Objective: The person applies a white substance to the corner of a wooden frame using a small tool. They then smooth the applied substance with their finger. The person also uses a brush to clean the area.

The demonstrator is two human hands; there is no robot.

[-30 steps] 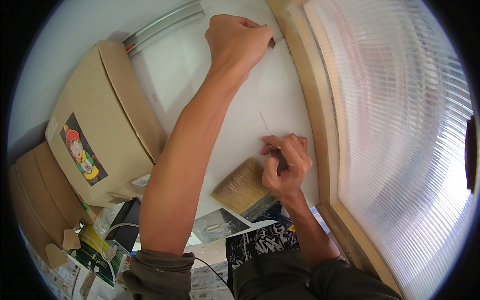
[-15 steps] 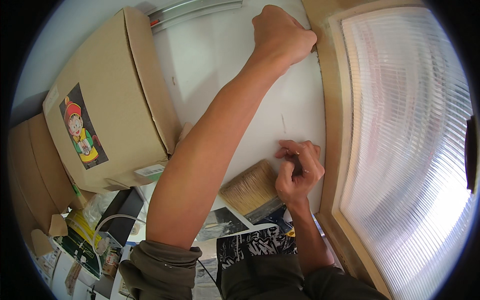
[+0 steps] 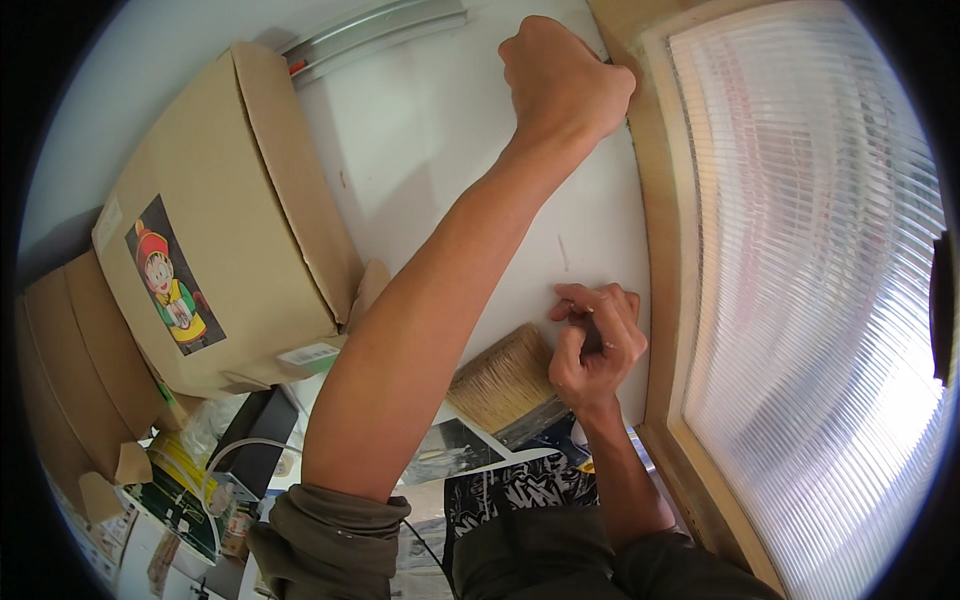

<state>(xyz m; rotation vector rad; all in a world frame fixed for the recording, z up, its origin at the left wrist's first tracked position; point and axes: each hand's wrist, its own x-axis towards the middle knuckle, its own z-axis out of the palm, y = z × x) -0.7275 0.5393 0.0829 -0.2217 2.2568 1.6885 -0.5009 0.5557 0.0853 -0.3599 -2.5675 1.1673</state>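
Observation:
My left hand [image 3: 568,75] is closed in a fist at the far end of the white surface, against the inner edge of the wooden frame [image 3: 665,330]. Whatever its fingers may hold is hidden behind the knuckles. Lower down, my right hand [image 3: 598,345] is curled near the frame, thumb bent toward the fingers, with pale specks on the fingertips. A dark hollow shows inside its curl, and I cannot make out what is there. Just left of that hand lies a wide brush [image 3: 505,380] with tan bristles.
Ribbed translucent panel [image 3: 800,300] fills the frame on the right. A cardboard box [image 3: 215,230] with a cartoon sticker stands left, another carton [image 3: 85,360] beyond it. Metal rail [image 3: 375,40] lies at the back. A black box [image 3: 255,430] and cluttered items sit lower left.
The view has shifted slightly, so the boxes and rail sit a little lower and the brush a little further right. My left fist has turned slightly against the frame; my right hand stays curled.

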